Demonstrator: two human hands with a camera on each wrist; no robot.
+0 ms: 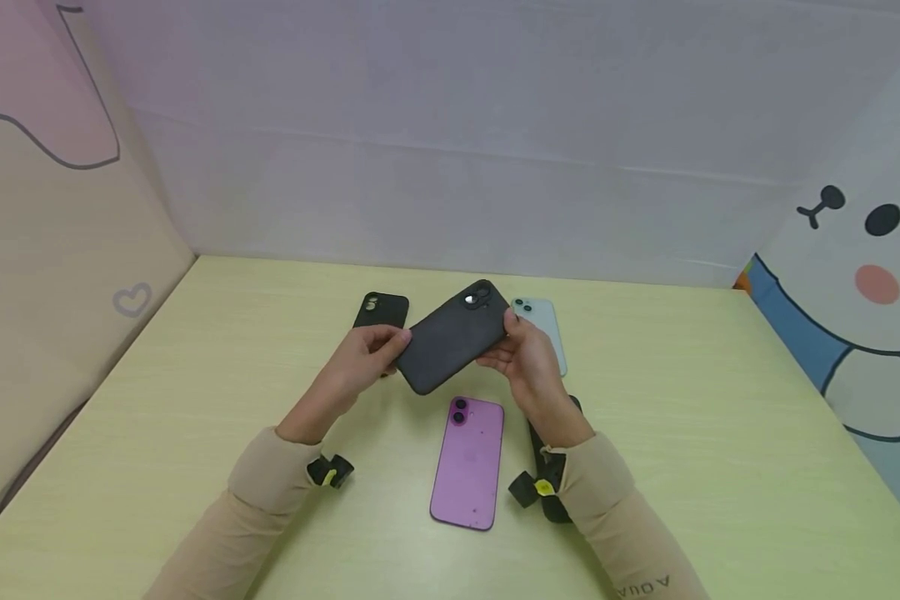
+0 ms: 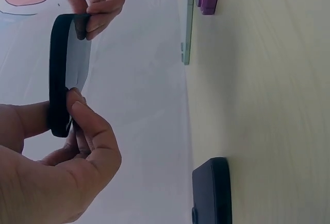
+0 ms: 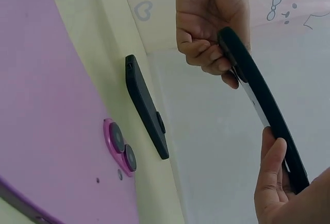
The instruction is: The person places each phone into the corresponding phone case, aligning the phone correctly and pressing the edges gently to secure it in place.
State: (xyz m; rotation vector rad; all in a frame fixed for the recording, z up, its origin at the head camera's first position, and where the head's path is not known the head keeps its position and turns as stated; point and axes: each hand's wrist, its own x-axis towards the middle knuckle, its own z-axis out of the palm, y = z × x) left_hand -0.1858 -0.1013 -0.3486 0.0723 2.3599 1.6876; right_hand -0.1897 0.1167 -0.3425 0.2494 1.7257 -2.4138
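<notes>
A black phone case (image 1: 446, 346) with a camera cutout at its upper right is held tilted above the table in both hands. My left hand (image 1: 362, 357) pinches its lower left end, thumb on top. On the opposite end, my right hand (image 1: 531, 360) grips the edge between thumb and fingers. Seen edge-on in the left wrist view, the case (image 2: 58, 69) has a pale glossy surface on its inner side. The right wrist view shows the case (image 3: 260, 92) slightly bowed, with a pale strip along it. Whether a phone sits inside, I cannot tell.
A pink-purple phone (image 1: 467, 467) lies camera side up in front. Behind the hands are a black phone or case (image 1: 382, 308) at left and a pale green phone (image 1: 546, 329) at right. Another black phone-shaped thing (image 1: 558, 510) is partly hidden under the right wrist.
</notes>
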